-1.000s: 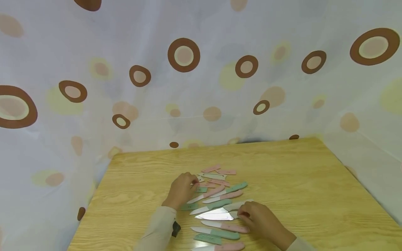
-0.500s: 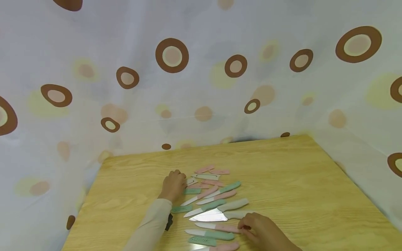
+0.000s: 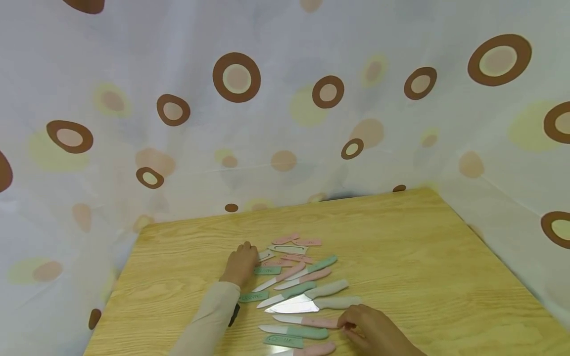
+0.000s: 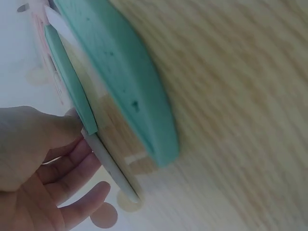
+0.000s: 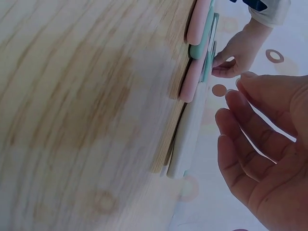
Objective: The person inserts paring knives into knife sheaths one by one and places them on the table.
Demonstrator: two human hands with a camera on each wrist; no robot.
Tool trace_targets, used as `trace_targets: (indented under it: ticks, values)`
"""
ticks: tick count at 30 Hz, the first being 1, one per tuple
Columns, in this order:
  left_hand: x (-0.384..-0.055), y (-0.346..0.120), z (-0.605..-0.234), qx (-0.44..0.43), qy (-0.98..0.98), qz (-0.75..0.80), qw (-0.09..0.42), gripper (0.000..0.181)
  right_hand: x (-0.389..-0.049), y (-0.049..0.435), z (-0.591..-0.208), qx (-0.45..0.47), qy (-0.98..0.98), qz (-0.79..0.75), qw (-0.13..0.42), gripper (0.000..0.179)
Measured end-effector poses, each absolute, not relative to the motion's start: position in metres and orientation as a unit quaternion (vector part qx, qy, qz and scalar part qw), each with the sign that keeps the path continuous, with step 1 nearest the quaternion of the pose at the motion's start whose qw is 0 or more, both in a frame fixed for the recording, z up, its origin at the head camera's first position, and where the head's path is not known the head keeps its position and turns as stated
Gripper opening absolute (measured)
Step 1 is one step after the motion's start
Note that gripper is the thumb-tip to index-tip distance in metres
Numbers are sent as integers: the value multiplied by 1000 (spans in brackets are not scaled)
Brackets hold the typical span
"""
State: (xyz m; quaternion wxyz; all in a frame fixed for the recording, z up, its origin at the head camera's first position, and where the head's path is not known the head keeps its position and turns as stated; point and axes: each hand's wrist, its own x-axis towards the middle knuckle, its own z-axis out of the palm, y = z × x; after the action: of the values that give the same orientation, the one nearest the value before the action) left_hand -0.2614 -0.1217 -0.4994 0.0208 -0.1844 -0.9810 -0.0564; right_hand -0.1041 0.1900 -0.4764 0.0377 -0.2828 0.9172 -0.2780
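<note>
At the upper left of the knife group, my left hand pinches the end of a white knife sheath. In the left wrist view thumb and fingertips meet at this white sheath, just past a green sheath; another green sheath lies nearer the camera. My right hand rests beside a pink-handled knife, fingertips right at the handle's end. In the right wrist view its fingers are loosely bent, holding nothing, near white handles.
Several knives with white blades lie spread in a column, including green, pink and pale-handled ones. Pink and white sheaths lie behind. A spotted cloth surrounds the wooden table.
The view shifts slightly right. My left hand has moved a little left, and the white sheath shows more beside it. My right hand has moved from the pale knife handle toward the pink handle's end.
</note>
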Motion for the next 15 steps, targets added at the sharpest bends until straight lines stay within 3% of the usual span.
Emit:
trace_targets:
  ticks: [8, 15]
  values:
    - [-258, -122, -501, -188, -982, -9, 27, 36, -103, 190, -480, -283, 913, -290, 51, 11]
    - [-257, -125, -499, -211, -976, -16, 53, 21, -103, 191, -483, -283, 907, -305, 70, 14]
